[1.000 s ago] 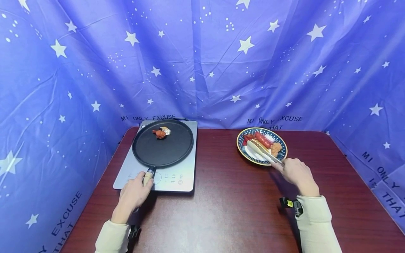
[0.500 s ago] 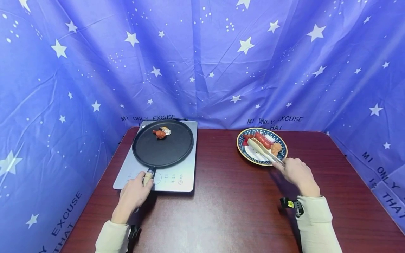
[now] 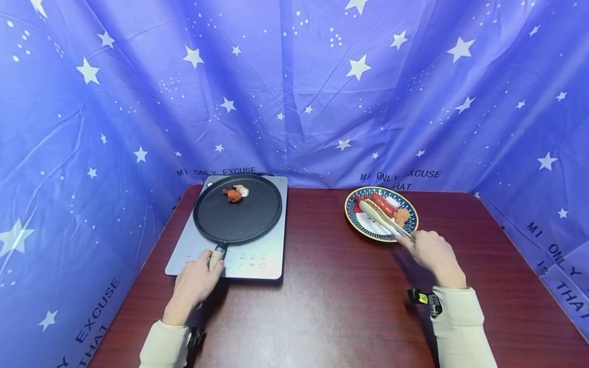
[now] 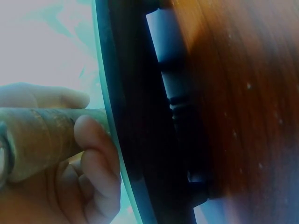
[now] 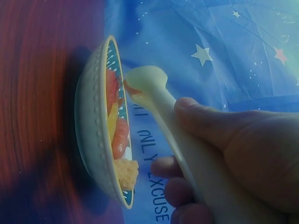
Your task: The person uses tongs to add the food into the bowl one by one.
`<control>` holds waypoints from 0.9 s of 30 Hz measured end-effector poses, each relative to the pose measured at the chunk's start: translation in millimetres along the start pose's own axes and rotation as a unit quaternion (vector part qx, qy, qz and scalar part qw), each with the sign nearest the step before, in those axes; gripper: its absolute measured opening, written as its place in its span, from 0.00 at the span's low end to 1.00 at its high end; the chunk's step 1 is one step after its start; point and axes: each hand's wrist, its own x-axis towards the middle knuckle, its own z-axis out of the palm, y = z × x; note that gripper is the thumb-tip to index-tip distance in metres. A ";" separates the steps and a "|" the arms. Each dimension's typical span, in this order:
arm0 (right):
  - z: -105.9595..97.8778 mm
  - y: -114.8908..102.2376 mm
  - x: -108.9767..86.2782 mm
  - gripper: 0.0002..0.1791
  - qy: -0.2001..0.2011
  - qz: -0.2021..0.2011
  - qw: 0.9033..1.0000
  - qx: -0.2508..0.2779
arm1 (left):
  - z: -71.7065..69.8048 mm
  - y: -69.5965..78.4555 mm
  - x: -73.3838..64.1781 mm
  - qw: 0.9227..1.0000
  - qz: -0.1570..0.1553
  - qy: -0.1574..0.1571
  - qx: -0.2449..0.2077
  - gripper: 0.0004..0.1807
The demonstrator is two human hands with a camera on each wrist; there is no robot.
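Note:
My left hand grips the pale wooden handle of a flat black pan. A reddish-brown drumstick-like piece and a small tan-and-white piece lie near the pan's far rim. My right hand holds cream-coloured tongs, thumb on one side and fingers on the other. Their tips are over the blue-patterned plate, with something brown between them, its kind unclear. On the plate are red sausages, a crumbly golden piece and a red piece partly hidden by the tongs.
The pan sits on a silver induction cooktop at the table's left, with a cord behind it. Dark red wooden table lies between cooktop and plate. Blue star-printed curtains hang behind and at both sides.
The tongs' tips have shifted slightly over the plate, and a shadow now shows beneath them on its white middle. The left hand and the pan stay where they were.

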 end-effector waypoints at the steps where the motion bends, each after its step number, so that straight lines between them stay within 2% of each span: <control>1: 0.2 -0.2 0.0 0.25 0.001 -0.003 1.000 0.000 | 0.0 0.0 -0.1 1.000 0.000 0.001 0.000 0.22; 19: -5.9 -14.8 -1.9 0.22 0.013 -0.025 1.000 -0.011 | 0.4 -0.4 -0.7 1.000 0.006 0.007 0.008 0.22; 27: -10.9 -23.0 -1.7 0.21 0.035 -0.044 0.998 -0.017 | 0.3 -0.5 -0.5 1.000 0.010 0.009 0.010 0.23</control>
